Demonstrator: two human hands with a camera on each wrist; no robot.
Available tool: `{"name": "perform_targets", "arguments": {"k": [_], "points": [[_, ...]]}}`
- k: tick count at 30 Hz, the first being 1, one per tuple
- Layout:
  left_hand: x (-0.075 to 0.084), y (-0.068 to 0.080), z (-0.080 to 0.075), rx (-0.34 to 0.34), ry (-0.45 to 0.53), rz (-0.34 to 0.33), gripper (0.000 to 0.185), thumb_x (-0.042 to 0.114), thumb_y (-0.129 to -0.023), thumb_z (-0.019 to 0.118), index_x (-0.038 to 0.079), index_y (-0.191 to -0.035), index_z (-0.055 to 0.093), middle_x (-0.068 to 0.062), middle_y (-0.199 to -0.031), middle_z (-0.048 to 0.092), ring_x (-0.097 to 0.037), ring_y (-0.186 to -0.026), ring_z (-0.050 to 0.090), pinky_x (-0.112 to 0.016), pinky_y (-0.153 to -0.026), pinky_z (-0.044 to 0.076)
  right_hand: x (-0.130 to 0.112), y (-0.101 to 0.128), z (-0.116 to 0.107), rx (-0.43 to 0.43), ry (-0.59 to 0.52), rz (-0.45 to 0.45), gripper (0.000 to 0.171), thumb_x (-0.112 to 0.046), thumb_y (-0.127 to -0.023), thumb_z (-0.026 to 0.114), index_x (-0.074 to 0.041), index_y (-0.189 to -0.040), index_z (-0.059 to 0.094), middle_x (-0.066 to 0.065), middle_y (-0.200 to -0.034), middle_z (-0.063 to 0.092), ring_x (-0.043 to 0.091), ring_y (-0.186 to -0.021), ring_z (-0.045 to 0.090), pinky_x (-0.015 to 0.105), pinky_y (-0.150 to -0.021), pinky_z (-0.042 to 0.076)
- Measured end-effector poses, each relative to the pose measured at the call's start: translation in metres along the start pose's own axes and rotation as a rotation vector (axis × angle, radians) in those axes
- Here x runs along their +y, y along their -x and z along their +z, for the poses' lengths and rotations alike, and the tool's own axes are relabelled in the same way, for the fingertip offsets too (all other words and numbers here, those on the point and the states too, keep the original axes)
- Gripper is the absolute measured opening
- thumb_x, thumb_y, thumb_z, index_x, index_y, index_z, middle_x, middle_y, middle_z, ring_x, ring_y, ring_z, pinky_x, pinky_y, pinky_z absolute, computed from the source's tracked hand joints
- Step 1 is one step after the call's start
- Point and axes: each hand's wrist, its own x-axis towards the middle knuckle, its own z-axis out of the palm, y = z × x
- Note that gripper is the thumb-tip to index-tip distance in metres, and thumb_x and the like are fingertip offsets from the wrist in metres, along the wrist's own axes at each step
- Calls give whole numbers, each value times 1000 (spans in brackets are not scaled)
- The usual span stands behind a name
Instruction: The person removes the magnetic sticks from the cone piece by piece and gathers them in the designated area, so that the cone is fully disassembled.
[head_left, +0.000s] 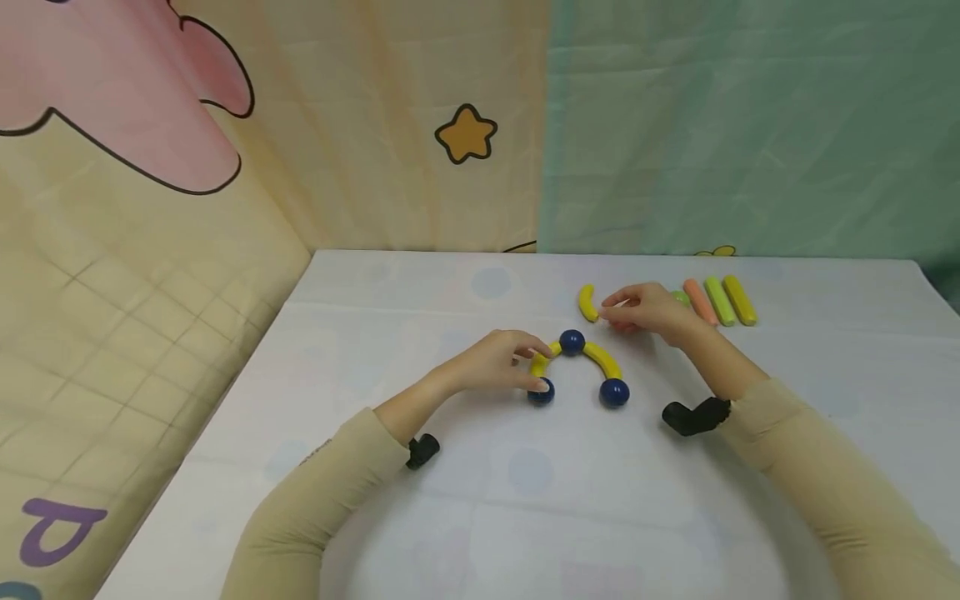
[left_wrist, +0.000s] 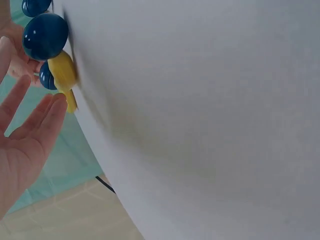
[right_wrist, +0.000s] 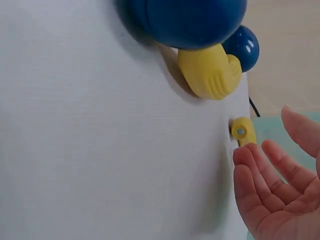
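Note:
In the head view, three dark blue balls (head_left: 572, 342) and two curved yellow rods (head_left: 603, 361) join end to end in an arch on the table. My left hand (head_left: 497, 360) is at the arch's left side, fingers loosely spread, thumb over the lower left ball and fingertips by the left rod. No grip shows in the left wrist view, where the fingers (left_wrist: 47, 117) lie beside a yellow rod (left_wrist: 63, 71). A loose curved yellow rod (head_left: 587, 303) lies behind the arch. My right hand (head_left: 647, 310) is just right of it, fingertips close; contact is unclear.
Right of my right hand lie straight rods in orange (head_left: 701, 301), light green (head_left: 719, 301) and yellow (head_left: 740, 300). Another green piece (head_left: 680, 297) is partly hidden by that hand. A printed curtain (head_left: 735, 125) hangs behind the white table (head_left: 480, 500).

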Motion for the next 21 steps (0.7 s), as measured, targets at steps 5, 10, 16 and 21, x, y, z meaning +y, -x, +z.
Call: {"name": "perform_targets", "arguments": {"k": [5,10,16,21], "points": [[3,-10,-9,7,23,-18,50,21,-82,73,9,-127,55,-2,-132,52,-23,-118,52,-30,-92,45,4,26,3,-13,26,-66,45,-33,-89,63,0,-119,56,11,-97,61,22,-85,57,27,-75,49],[5,-27,-12,-13,-25,-18,48,18,-85,70,10,-129,53,-4,-133,52,-24,-119,51,-34,-97,42,7,50,12,-2,37,-85,48,-37,-88,64,0,-117,57,11,-90,60,22,-78,57,29,-70,49],[9,-50,-9,-52,-82,-1,47,19,-87,67,11,-131,52,-5,-132,52,-21,-117,51,-30,-98,40,11,66,31,15,65,-74,54,-41,-82,69,0,-115,56,9,-84,57,20,-68,56,30,-61,46],[15,-65,-5,-118,-196,60,45,18,-88,66,11,-130,53,-5,-131,53,-19,-117,49,-29,-100,37,13,72,43,61,123,-73,59,-44,-77,73,-1,-114,55,7,-78,55,17,-61,51,29,-56,42]]}}
